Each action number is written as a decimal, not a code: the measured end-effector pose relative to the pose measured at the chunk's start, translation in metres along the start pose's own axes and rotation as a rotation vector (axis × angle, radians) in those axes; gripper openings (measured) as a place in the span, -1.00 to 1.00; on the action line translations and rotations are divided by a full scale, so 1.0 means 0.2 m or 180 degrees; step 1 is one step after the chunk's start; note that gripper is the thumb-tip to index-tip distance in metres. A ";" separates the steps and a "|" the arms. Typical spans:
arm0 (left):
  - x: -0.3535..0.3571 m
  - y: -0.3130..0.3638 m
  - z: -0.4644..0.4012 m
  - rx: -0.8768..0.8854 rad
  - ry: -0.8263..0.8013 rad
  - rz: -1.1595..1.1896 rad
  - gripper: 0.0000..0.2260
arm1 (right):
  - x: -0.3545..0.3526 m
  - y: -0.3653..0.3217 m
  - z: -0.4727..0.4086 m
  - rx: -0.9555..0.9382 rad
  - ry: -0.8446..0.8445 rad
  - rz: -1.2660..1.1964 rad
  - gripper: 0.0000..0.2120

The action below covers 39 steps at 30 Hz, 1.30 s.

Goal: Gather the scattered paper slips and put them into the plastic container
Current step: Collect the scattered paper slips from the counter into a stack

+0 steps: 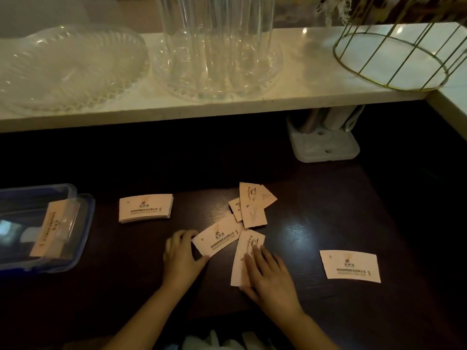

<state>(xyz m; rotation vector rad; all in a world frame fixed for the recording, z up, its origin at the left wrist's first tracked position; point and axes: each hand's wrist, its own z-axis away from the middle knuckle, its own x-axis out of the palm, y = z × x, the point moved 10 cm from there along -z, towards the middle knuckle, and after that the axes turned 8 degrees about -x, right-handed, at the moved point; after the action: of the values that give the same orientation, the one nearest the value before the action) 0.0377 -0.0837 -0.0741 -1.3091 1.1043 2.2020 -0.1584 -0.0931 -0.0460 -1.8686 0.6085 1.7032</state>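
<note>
Pale printed paper slips lie on a dark wooden table. My left hand [180, 256] pinches the left end of one slip [217, 238] between thumb and fingers. My right hand [267, 276] presses flat on an upright slip [246, 253]. Behind them sits a loose pile of slips [252, 205]. A neat stack of slips [146, 207] rests to the left, and a single slip [350, 266] lies apart at the right. The clear plastic container [83, 223] with a blue rim stands at the far left and holds a bundle of slips [54, 228].
A white shelf [227, 104] runs across the back, carrying a clear glass dish [68, 69], a tall glass vase on a plate [217, 46] and a gold wire basket [396, 56]. A white stand [326, 145] sits under the shelf at the right.
</note>
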 end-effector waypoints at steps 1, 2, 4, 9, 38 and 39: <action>0.00 -0.01 0.01 -0.0061 -0.0053 0.0297 -0.53 | 0.01 -0.02 0.00 -0.0112 0.0063 0.0058 -0.45; 0.00 -0.01 0.01 -0.0153 -0.0150 0.0654 -0.60 | 0.02 -0.05 0.01 -0.0250 0.0104 0.0150 -0.48; 0.02 -0.05 0.03 -0.0510 -0.0414 0.1425 -0.68 | 0.03 -0.10 0.03 -0.0600 0.0085 0.0276 -0.47; 0.02 -0.17 0.11 -0.1423 -0.0693 0.3077 -0.85 | -0.15 -0.08 0.07 -0.0988 0.0419 -0.0111 -0.45; 0.07 0.30 0.27 -0.0852 -0.1649 0.3554 -0.84 | -0.19 0.75 0.54 0.3158 0.1617 -0.1339 -0.48; 0.09 0.31 0.27 -0.0857 -0.1688 0.3542 -0.84 | -0.16 0.81 0.61 0.3403 0.1287 -0.1005 -0.33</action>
<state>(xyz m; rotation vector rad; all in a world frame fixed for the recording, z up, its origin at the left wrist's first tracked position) -0.0414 -0.0832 -0.0470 0.0010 1.5265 3.2540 -0.3590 -0.1353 -0.0360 -1.3635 1.0406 0.5473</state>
